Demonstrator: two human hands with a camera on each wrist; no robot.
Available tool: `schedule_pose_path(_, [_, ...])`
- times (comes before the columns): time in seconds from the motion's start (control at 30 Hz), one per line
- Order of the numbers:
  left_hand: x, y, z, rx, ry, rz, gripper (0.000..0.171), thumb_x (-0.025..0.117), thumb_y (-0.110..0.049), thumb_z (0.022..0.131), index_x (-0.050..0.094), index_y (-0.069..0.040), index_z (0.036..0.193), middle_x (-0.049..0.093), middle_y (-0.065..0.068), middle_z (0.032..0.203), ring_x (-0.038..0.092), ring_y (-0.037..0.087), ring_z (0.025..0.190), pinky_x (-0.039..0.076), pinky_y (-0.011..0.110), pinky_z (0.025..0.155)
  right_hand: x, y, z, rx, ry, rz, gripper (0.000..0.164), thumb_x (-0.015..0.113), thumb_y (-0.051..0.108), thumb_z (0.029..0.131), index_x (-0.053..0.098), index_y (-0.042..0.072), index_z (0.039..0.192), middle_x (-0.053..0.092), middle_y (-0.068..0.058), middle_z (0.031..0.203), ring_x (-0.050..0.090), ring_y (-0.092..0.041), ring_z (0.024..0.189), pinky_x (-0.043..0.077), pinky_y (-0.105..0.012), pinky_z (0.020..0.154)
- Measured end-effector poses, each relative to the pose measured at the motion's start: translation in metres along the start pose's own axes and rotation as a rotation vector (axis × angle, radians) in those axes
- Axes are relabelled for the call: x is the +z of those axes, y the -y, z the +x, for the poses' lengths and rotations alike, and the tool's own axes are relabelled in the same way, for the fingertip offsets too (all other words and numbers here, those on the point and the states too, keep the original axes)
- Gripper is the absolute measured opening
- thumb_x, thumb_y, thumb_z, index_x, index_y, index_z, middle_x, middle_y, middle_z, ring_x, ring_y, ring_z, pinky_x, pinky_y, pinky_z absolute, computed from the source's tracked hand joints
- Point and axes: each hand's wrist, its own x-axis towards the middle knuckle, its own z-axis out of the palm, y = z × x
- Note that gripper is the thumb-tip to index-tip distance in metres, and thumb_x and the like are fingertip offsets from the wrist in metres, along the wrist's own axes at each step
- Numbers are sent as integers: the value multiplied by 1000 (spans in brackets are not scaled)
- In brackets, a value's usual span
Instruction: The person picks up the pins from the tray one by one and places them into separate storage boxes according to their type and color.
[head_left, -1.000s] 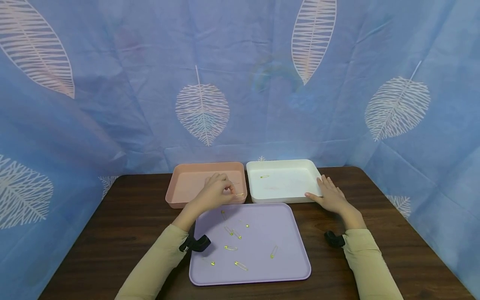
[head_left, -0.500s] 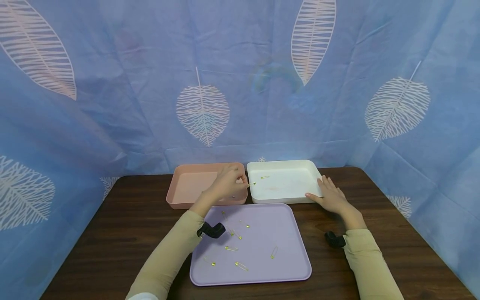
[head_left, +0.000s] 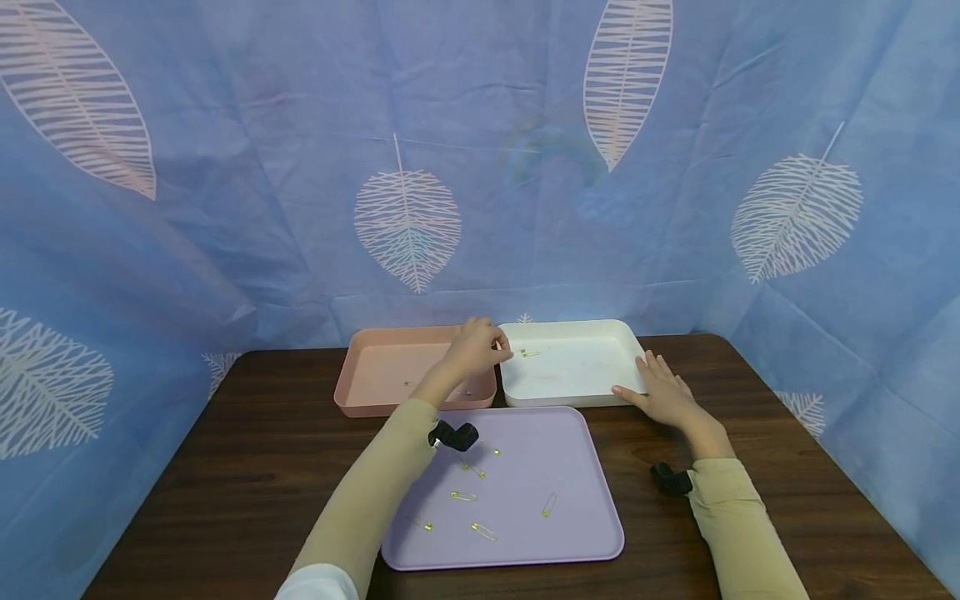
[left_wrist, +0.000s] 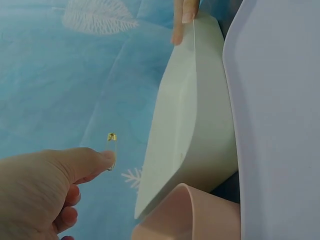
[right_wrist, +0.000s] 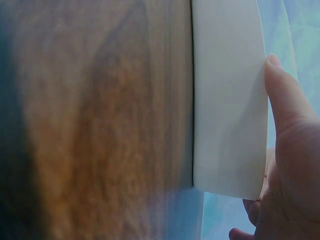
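Observation:
My left hand (head_left: 475,350) pinches a gold safety pin (left_wrist: 111,137) between thumb and finger, its clasp end pointing away from the hand. It hovers over the left end of the white tray (head_left: 568,401), near the border with the pink tray (head_left: 369,367). One safety pin (head_left: 531,354) lies inside the white tray. At that tray's right front corner rests my right hand (head_left: 666,395), fingers extended, thumb (right_wrist: 280,85) touching the rim. Several safety pins, one of them a pin (head_left: 483,532) near the front, are scattered on the lilac tray (head_left: 570,450).
A few small pins, hard to make out, lie in the pink tray, partly behind the left arm. All three trays stand on a dark wooden table (head_left: 225,467). A blue leaf-print cloth (head_left: 487,208) hangs directly behind them.
My left hand has moved right and away from me, from over the pink tray to the white tray's left edge, carrying the safety pin. The right hand stays put.

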Motion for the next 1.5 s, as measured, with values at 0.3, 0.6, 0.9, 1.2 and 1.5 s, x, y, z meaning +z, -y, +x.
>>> schedule_pose_path(0.3, [19, 8, 19, -24, -1, -8, 13, 70, -33, 89, 73, -22, 84, 60, 2, 96, 48, 23, 93, 36, 39, 83, -1, 0, 0, 1, 4, -6, 97, 49, 60, 94, 16, -13, 149, 5, -37, 156, 7, -54, 145, 12, -74, 109])
schedule_pose_path(0.6, [32, 3, 27, -69, 5, 11, 12, 72, -32, 88, 74, -21, 83, 63, 4, 100, 53, 26, 101, 39, 50, 95, 1, -2, 1, 8, 4, -15, 98, 49, 61, 93, 17, -13, 150, 5, -37, 156, 7, -54, 145, 12, -74, 109])
schedule_pose_path(0.9, [41, -1, 29, -125, 33, 38, 14, 70, -35, 90, 71, -25, 80, 63, 3, 109, 54, 28, 116, 37, 49, 100, 1, -2, 0, 3, 9, -3, 98, 49, 61, 94, 16, -13, 150, 4, -37, 156, 6, -53, 145, 11, -74, 109])
schedule_pose_path(1.2, [45, 2, 27, -138, 29, 20, 15, 70, -36, 89, 71, -25, 80, 61, 1, 106, 54, 24, 108, 37, 45, 97, 0, 0, 0, 1, 7, 2, 98, 49, 60, 94, 16, -13, 150, 4, -37, 156, 6, -53, 145, 11, -74, 109])
schedule_pose_path(1.5, [39, 8, 20, -100, -5, 9, 14, 71, -35, 89, 73, -22, 82, 66, 5, 113, 56, 30, 116, 40, 49, 95, -1, 1, 0, 6, 15, 3, 98, 49, 60, 94, 16, -13, 150, 5, -37, 156, 6, -53, 145, 11, -74, 109])
